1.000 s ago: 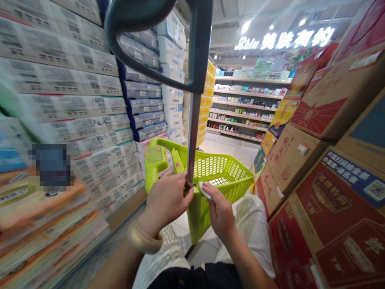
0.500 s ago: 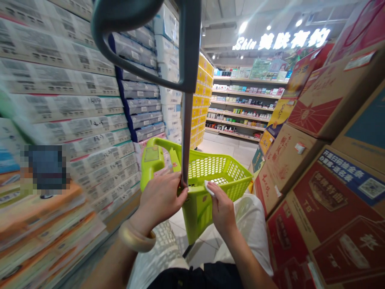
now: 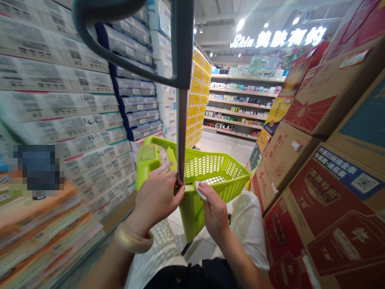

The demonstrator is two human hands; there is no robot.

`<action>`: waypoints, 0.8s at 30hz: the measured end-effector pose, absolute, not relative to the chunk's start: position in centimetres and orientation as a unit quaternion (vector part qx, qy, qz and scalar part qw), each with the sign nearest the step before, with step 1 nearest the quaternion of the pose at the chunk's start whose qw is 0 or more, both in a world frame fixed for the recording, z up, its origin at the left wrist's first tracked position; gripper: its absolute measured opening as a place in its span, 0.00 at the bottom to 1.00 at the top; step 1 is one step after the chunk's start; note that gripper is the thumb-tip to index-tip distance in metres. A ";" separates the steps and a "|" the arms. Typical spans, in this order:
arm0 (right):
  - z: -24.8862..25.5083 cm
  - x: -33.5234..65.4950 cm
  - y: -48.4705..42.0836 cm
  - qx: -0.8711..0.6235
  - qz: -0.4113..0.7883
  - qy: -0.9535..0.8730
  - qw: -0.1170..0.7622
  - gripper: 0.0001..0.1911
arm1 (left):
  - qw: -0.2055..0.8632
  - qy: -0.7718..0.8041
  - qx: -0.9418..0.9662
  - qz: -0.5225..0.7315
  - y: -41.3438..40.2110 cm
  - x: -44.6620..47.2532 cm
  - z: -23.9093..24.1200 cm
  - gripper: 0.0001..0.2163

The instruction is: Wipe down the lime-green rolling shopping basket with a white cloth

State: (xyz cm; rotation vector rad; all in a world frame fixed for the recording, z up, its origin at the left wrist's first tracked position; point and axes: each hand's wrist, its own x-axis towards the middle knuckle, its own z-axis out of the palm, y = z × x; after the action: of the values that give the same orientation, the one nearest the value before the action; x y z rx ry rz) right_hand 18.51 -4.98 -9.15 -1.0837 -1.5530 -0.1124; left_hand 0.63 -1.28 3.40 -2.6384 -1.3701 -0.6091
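A lime-green shopping basket [image 3: 219, 185] with latticed sides stands between my knees, its inside facing up. From its near corner rises a grey metal pole [image 3: 181, 132], topped by a dark grey loop handle [image 3: 135, 71]. My left hand [image 3: 158, 196] is closed round the foot of the pole, where it meets the basket; a gold-coloured bangle [image 3: 134, 239] circles that wrist. My right hand [image 3: 215, 208] presses a folded white cloth or tissue [image 3: 200, 190] against the basket's near rim. Fingers hide most of the white piece.
Stacked packs [image 3: 87, 120] line the left side, with yellow boxes [image 3: 198, 96] beyond. Cardboard cartons [image 3: 339, 192] are piled close on the right. Pale tiled floor [image 3: 219, 145] leads to shelves of small goods [image 3: 240, 100] at the back.
The whole view has shifted slightly, so the basket, pole and hands sit a little further left. Both hands keep their holds, and the right still has the white piece at the rim.
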 end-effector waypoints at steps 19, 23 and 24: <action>-10.3 19.1 -5.0 -0.470 -0.066 -0.642 0.602 0.22 | 0.050 -0.462 -0.866 -0.183 -1.5 0.4 3.5 0.08; -9.6 18.5 -5.2 -0.473 -0.055 -0.648 0.595 0.22 | 0.056 -0.462 -0.866 -0.185 -1.5 0.4 3.5 0.09; -9.2 18.2 -5.4 -0.454 -0.048 -0.669 0.587 0.22 | 0.060 -0.462 -0.865 -0.185 -1.5 0.4 3.5 0.09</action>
State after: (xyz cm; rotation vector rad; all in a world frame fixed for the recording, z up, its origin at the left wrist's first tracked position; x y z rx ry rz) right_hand 18.17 -5.38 -9.23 -1.0580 -1.5595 -0.1117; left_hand 0.41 -1.51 3.52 -2.6189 -1.3999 -0.5616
